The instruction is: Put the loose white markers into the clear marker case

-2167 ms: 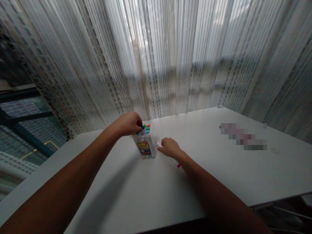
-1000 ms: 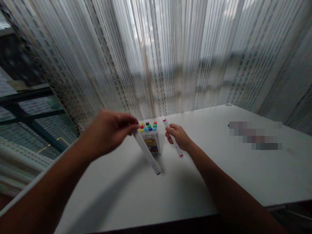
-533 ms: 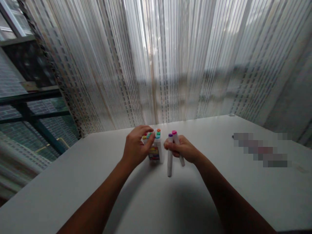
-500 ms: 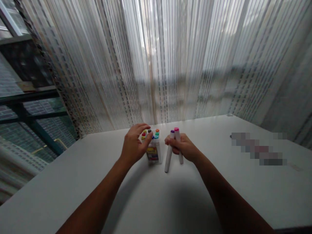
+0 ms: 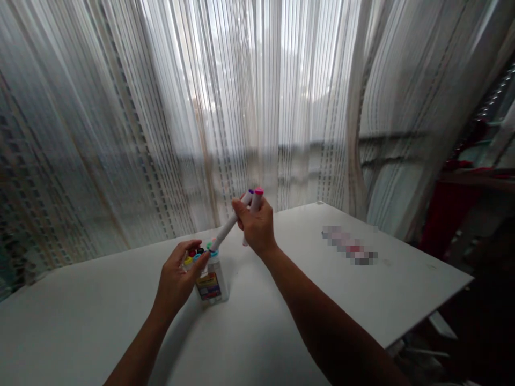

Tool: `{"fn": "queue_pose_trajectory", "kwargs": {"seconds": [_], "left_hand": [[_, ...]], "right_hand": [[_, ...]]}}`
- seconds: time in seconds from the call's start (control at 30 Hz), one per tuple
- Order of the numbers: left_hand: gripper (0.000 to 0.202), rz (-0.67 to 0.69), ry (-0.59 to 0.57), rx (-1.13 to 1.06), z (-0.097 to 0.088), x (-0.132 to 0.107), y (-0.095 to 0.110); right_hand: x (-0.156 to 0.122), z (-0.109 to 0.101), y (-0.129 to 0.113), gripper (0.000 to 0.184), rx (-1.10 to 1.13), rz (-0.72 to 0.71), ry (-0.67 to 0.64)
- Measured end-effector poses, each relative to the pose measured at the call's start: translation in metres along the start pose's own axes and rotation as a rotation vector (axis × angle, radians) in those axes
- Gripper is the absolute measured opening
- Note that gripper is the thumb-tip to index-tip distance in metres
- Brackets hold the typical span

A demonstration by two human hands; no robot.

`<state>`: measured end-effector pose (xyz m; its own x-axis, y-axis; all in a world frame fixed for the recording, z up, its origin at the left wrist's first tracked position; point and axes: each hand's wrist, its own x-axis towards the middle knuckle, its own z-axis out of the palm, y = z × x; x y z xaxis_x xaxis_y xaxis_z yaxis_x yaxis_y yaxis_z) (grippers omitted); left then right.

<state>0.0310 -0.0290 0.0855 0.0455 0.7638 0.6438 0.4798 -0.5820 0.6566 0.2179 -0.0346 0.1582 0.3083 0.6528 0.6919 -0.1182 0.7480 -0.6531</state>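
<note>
My right hand (image 5: 257, 222) is closed around two white markers. One marker with a purple end (image 5: 229, 228) slants down to the left, its lower tip over the top of a clear plastic marker case (image 5: 223, 284). The other, with a pink end (image 5: 258, 198), is more upright in the same grip. My left hand (image 5: 179, 276) curls around the near left side of the case top, thumb in front and fingers behind. Several markers with colored ends, including a yellow one (image 5: 188, 260), stand in the case. Whether the slanted marker touches the case is unclear.
The case stands on a white table (image 5: 257, 332), whose right edge shows. A blurred-out item (image 5: 350, 245) lies at the right of the table. Striped sheer curtains (image 5: 257, 107) hang behind it. Red and dark furnishings (image 5: 454, 214) stand beyond the right side.
The view has turned right. My right hand has lifted the two markers, and the purple-ended one has tilted so that its lower tip is at the case top. My left hand stays at the case.
</note>
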Motion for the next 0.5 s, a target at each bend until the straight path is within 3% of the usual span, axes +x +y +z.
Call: {"fn": "queue_pose_trajectory", "kwargs": {"seconds": [0.2,0.37,0.5], "left_hand": [[0.045,0.023,-0.131,-0.047,-0.012,0.008,-0.002],[0.046,0.053,-0.170,-0.041,-0.020,0.011,0.002],[0.043,0.076,-0.167,-0.013,-0.023,0.012,0.007]], "right_hand": [[0.006,0.021,0.001,0.028,-0.325,-0.119,-0.080],[0.002,0.024,-0.006,0.015,-0.602,-0.029,-0.239],[-0.004,0.026,-0.005,0.015,-0.834,0.043,-0.461]]}}
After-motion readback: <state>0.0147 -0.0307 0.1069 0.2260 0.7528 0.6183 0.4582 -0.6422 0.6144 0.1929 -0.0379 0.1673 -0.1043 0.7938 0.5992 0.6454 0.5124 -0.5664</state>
